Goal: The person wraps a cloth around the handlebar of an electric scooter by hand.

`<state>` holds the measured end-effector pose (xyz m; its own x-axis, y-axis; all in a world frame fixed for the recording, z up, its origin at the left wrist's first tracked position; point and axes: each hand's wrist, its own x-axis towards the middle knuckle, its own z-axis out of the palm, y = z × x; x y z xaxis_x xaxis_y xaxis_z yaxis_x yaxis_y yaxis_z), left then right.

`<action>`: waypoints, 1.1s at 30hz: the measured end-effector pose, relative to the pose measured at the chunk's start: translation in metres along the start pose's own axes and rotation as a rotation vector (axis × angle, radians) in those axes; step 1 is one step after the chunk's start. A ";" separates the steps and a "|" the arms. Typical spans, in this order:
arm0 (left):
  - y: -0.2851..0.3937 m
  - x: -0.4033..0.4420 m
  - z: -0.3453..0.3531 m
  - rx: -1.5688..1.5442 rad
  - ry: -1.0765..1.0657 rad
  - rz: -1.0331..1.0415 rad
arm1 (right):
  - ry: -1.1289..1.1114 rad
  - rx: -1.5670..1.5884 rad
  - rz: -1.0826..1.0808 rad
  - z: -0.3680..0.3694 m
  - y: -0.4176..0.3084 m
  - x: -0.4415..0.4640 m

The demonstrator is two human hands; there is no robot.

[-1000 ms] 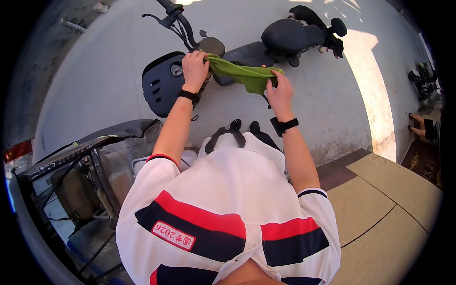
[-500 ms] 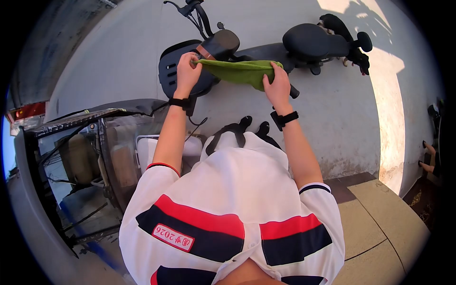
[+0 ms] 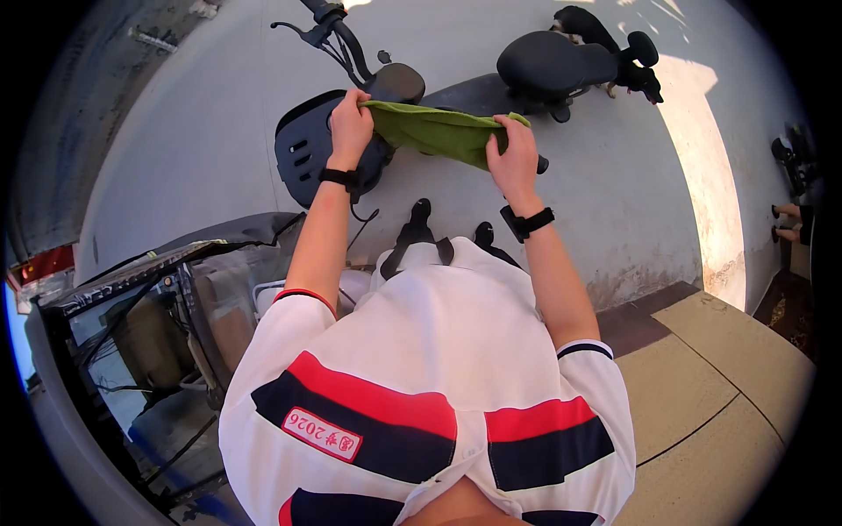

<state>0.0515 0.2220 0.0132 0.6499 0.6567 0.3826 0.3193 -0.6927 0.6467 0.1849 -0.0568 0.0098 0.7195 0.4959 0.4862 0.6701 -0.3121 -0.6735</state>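
A green cloth [image 3: 434, 131] is stretched between my two hands, sagging a little in the middle. My left hand [image 3: 350, 130] pinches its left end, in front of the dark basket [image 3: 298, 149] of a scooter. Its right end is gripped by my right hand [image 3: 514, 158], fingers on top and thumb beneath. Behind the cloth stands the scooter, with its black seat [image 3: 548, 66] to the upper right and its handlebar [image 3: 346, 48] to the upper left. The cloth hides part of the scooter's body.
A black dog [image 3: 645, 83] is by the scooter's rear. At the lower left stands a vehicle with a dark frame [image 3: 189, 324] and clear panels. Tan tiles [image 3: 702, 351] lie at the lower right. A person's legs [image 3: 789, 223] show at the far right.
The cloth has been spread flatter and wider between my hands. The view has shifted, first toward and then away from the scooter's front. One of my feet has moved left.
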 end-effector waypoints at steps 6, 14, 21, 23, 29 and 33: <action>-0.007 0.052 0.021 0.104 -0.154 0.051 | -0.012 -0.048 0.058 0.021 -0.021 0.012; -0.036 0.094 0.060 0.115 -0.505 0.068 | 0.070 -0.139 0.146 0.040 -0.040 0.016; -0.049 0.120 0.079 0.187 -0.764 -0.109 | 0.103 -0.167 0.164 0.054 -0.046 0.017; -0.053 0.124 0.082 0.185 -0.844 -0.131 | 0.099 -0.176 0.171 0.056 -0.044 0.017; -0.049 0.121 0.079 0.232 -0.849 -0.112 | 0.081 -0.151 0.183 0.053 -0.033 0.017; -0.051 0.120 0.078 0.233 -0.817 -0.109 | 0.055 -0.132 0.166 0.050 -0.027 0.020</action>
<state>0.1669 0.3128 -0.0251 0.8720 0.3641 -0.3272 0.4841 -0.7406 0.4661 0.1721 0.0019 0.0104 0.8282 0.3849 0.4073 0.5574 -0.4907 -0.6697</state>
